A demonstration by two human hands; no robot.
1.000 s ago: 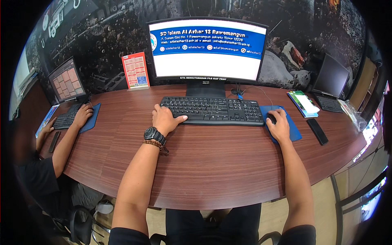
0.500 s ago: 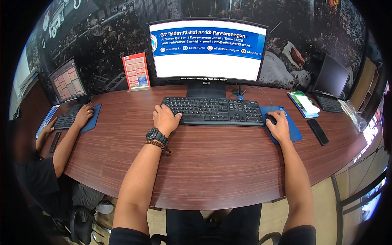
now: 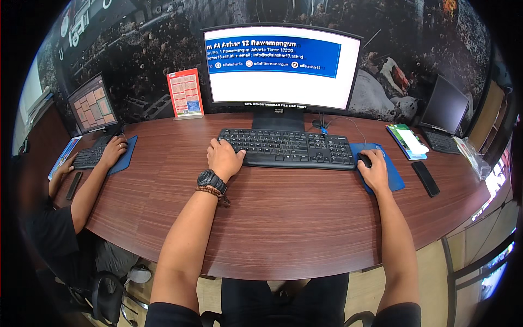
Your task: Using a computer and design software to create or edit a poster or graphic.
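Observation:
My left hand (image 3: 224,157), with a dark watch and beaded bracelets at the wrist, rests on the left end of the black keyboard (image 3: 289,148). Its thumb is spread from the fingers, which lie on the keys and grip nothing. Over a blue mouse pad (image 3: 393,173), my right hand (image 3: 375,170) is closed around a black computer mouse (image 3: 365,159), mostly covered by the palm and fingers. Beyond the keyboard stands a curved monitor (image 3: 278,91) showing an enlarged blue banner with white lettering on a white page.
A red desk calendar (image 3: 185,94) stands left of the monitor. Right of the pad lie a black phone (image 3: 425,179) and a stack of booklets (image 3: 407,141), near a dark second screen (image 3: 444,104). At left, a co-worker's hands (image 3: 113,151) are at another keyboard and mouse pad.
On the monitor the blue banner has slid left, so its right edge now shows and its left part is cut off. Both my hands keep their places on keyboard and mouse.

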